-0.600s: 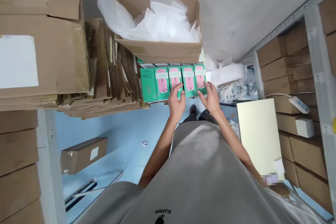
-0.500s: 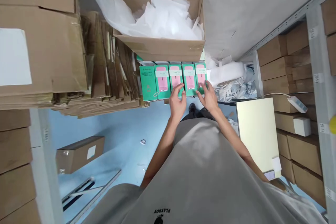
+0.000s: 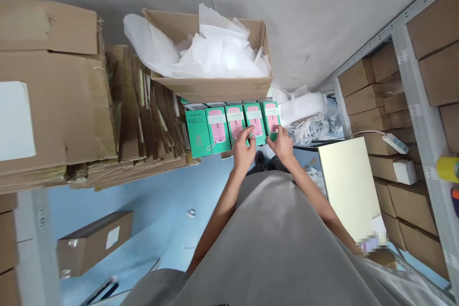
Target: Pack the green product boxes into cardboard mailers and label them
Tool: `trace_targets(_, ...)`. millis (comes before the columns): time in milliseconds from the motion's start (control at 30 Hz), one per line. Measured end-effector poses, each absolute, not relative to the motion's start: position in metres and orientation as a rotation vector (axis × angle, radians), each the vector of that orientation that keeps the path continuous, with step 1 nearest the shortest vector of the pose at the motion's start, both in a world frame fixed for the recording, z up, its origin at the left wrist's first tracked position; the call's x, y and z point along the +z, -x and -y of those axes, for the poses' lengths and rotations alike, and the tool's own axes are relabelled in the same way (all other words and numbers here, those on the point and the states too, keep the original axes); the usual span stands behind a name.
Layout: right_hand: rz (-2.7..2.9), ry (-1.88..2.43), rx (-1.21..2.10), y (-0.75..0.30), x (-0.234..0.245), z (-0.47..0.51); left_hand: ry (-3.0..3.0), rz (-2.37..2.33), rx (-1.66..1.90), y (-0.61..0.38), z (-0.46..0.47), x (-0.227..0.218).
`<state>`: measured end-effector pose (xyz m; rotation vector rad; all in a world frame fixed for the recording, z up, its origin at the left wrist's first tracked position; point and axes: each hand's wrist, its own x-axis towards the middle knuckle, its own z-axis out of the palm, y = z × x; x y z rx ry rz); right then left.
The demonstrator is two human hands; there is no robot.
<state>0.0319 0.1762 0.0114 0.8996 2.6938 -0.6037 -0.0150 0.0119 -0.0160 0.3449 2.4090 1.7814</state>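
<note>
Several green boxes with pink pictured devices on their faces stand in a row. My right hand (image 3: 282, 146) grips the lower end of the rightmost green box (image 3: 270, 111), thumb on its left side and fingers on its face. A narrow gap parts this box from the neighbouring green box (image 3: 254, 114). My left hand (image 3: 244, 150) is at the lower edge of the middle boxes, its thumb and index finger curved but apart. It covers part of another green box (image 3: 234, 116). On the left end, a green box (image 3: 198, 134) shows a plainer printed side.
Behind the row sits an open carton (image 3: 218, 88) full of white foam sheets (image 3: 222, 55). Flattened cardboard (image 3: 139, 119) is stacked at left. Shelves of brown cartons (image 3: 409, 201) line the right, beside a pale board (image 3: 347, 181). A carton (image 3: 96, 241) lies on the blue floor.
The view has tilted, so the scene sits lower. A gap has opened between the rightmost green box and its neighbour; my right hand's fingers have closed in on that box.
</note>
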Motion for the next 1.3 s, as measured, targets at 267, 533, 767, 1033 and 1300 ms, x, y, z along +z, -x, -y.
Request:
trace_targets(267, -2.68, -1.261, -1.102, -0.045, 0.013, -0.19, -0.267, -2.182, 1.814, 0.016, -0.033, -0.017)
trace_targets(533, -2.262, -1.617, -2.281, -0.117, 0.048, -0.216, -0.222, -1.635, 1.734, 0.003, -0.098, 0.018)
trace_targets(767, -1.942, -1.819, -2.683, -0.214, 0.094, -0.249, -0.392, -1.051, 1.329, -0.03, -0.167, 0.065)
trace_targets(1033, -2.164, -2.065, -2.657, -0.349, 0.096, -0.295, -0.513, -0.934, 1.16, -0.146, -0.268, 0.081)
trace_targets(1300, -2.549, -2.531, -1.921, -0.453, 0.112, -0.355, -0.706, -1.186, 1.23, -0.27, -0.344, 0.082)
